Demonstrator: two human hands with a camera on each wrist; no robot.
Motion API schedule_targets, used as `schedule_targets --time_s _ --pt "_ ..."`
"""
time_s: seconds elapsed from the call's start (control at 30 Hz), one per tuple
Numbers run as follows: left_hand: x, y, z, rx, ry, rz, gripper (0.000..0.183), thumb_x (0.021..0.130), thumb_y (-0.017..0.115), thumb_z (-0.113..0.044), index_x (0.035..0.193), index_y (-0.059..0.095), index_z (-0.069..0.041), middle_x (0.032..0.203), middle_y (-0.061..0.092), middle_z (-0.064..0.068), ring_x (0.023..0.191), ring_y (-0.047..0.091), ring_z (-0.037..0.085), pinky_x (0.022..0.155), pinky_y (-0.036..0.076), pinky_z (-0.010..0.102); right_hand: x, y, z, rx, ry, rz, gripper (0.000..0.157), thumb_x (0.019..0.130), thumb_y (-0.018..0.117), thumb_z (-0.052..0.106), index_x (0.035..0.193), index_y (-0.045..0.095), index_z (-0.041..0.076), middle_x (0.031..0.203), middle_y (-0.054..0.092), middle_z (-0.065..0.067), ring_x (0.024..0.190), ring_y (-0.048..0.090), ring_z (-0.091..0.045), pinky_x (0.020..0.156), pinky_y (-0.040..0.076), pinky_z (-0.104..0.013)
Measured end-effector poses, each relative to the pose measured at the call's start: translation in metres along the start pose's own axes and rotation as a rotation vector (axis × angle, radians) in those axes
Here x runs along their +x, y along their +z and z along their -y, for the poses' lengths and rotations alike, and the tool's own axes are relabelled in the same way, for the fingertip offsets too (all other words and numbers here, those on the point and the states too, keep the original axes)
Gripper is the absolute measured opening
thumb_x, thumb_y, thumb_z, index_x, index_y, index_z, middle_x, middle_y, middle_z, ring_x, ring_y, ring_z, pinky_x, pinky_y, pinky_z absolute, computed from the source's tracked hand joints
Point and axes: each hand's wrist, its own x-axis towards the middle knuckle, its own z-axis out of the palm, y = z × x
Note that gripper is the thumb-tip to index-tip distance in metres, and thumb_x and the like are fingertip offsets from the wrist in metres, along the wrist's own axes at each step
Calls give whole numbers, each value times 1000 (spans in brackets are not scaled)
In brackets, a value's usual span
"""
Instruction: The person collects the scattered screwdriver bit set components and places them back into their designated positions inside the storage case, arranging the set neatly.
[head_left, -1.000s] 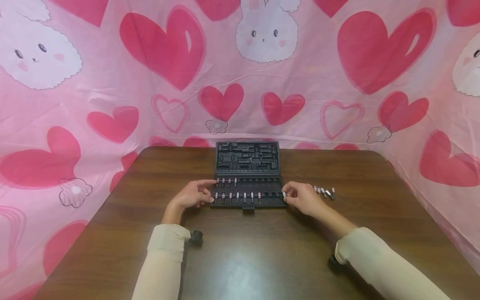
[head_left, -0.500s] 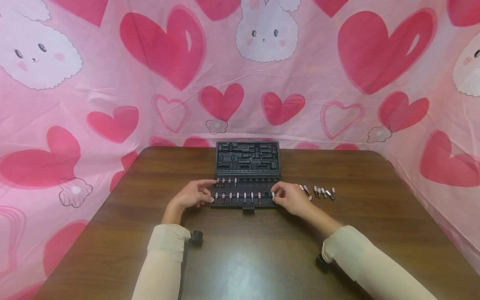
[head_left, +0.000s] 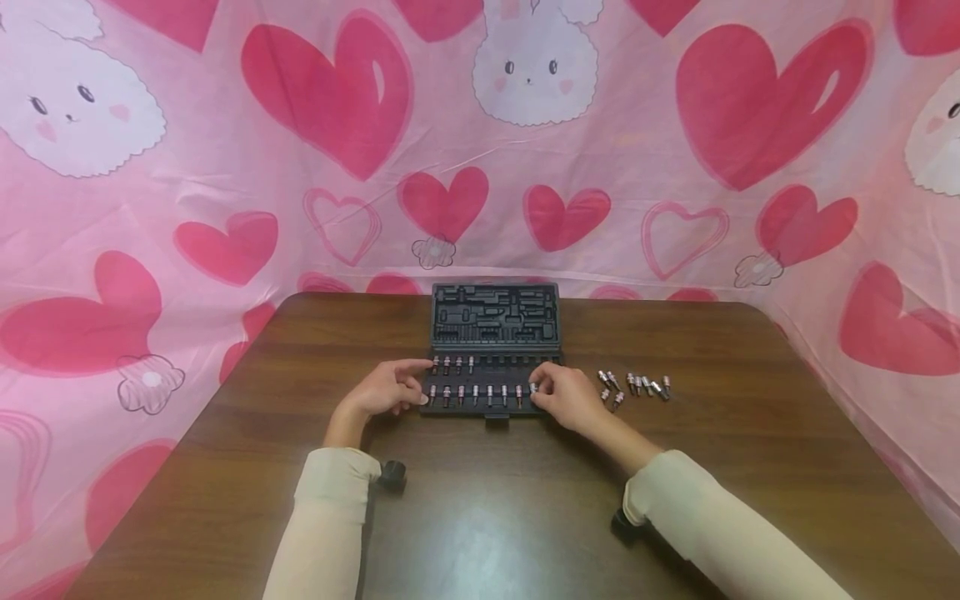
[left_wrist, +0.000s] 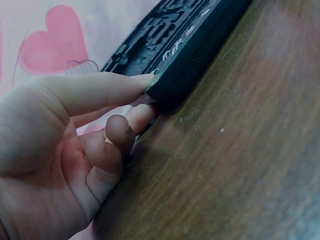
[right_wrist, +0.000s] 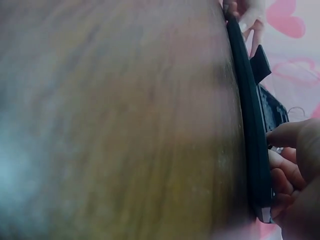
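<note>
A black plastic case (head_left: 495, 342) lies unfolded on the table, its moulded lid at the back. Socket bits (head_left: 476, 393) fill the front row from the left up to my right hand, and several more (head_left: 459, 365) stand at the left of the back row. My left hand (head_left: 386, 389) grips the case's left end; in the left wrist view its thumb (left_wrist: 110, 90) lies along the rim. At the front row, right of the standing bits, my right hand (head_left: 566, 397) pinches a silver socket bit (head_left: 533, 388) between thumb and index finger. The right fingers partly hide this bit.
Loose socket bits (head_left: 645, 385) lie on the brown wooden table (head_left: 480, 500) to the right of the case, with another small group (head_left: 611, 380) nearer the right hand. A latch tab (head_left: 497, 422) juts from the case's front. Pink printed cloth (head_left: 517, 150) hangs behind.
My right hand has moved left along the front row with the socket bit, from the case's right end to beside the standing bits. The left hand has stayed in place.
</note>
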Motion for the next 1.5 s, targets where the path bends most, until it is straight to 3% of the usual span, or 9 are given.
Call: schedule_targets --time_s 0.33,0.63,0.87,1.03,1.2,1.5 --pt "0 0 -2 5 1 4 60 81 72 0 138 53 -7 77 66 9 54 51 18 50 45 31 7 -1 -2 -27 34 38 12 82 77 16 90 70 11 66 58 7 61 53 -11 58 43 -33" --pt "0 0 -2 9 2 5 60 81 72 0 138 54 -7 77 66 8 53 50 18 50 44 31 13 0 -15 -30 11 -38 9 81 78 21 77 72 17 70 61 7 67 54 -13 66 43 -35" --pt "1 0 -2 10 -6 5 60 82 72 0 138 54 -8 77 66 9 52 50 18 51 44 31 15 -6 -18 79 -29 16 9 81 77 18 74 71 15 68 60 6 65 53 -13 61 43 -35" --pt "-1 0 -2 15 -7 -9 60 81 72 -1 138 54 -8 77 66 9 53 50 19 50 44 32 19 -10 -14 160 6 99 8 83 75 13 75 72 12 64 60 5 62 49 -14 58 40 -33" --pt "-1 -1 -1 25 -5 -6 60 81 73 -3 138 54 -9 78 66 9 53 51 20 50 45 32 24 -9 -13 139 62 147 7 83 75 13 77 73 11 65 59 5 65 49 -14 61 40 -32" --pt "-1 0 0 27 1 -5 60 81 73 -3 138 54 -8 79 67 10 53 51 20 50 45 33 22 -10 -10 134 112 151 8 85 75 15 78 72 13 65 56 4 65 49 -16 60 41 -33"
